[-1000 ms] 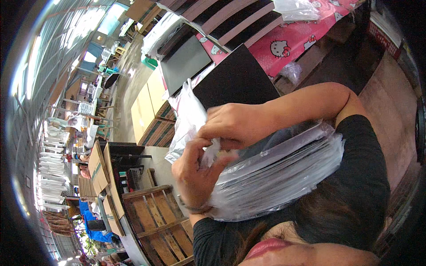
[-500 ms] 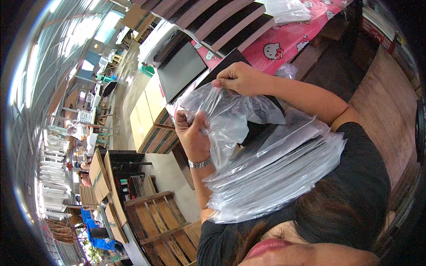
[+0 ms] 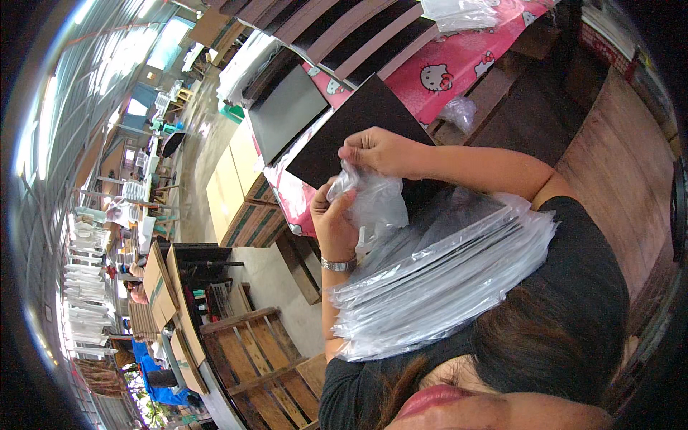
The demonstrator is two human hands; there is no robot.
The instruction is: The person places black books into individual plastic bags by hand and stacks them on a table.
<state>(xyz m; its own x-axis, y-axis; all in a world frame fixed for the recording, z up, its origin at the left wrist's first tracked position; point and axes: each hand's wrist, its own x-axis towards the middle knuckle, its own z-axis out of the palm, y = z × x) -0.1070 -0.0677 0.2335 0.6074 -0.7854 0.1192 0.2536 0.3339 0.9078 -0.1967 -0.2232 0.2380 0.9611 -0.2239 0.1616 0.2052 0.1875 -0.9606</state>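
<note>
The pink table [image 3: 459,68] spreads ahead, dark boards [image 3: 337,43] stacked along its far side; a stack of bagged panels [image 3: 444,287] rests against my chest; one black panel [image 3: 362,129] stands tilted between the stack and the table, its lower edge behind my hands; a clear bag [image 3: 373,204] bunches between them. My left hand [image 3: 331,218] is closed on the bag's lower folds; my right hand [image 3: 380,152] pinches its top against the panel's edge. I judge this as the bagging step, the bag's mouth not yet open; the next move calls for parting the film and lining it up with the panel's corner.
</note>
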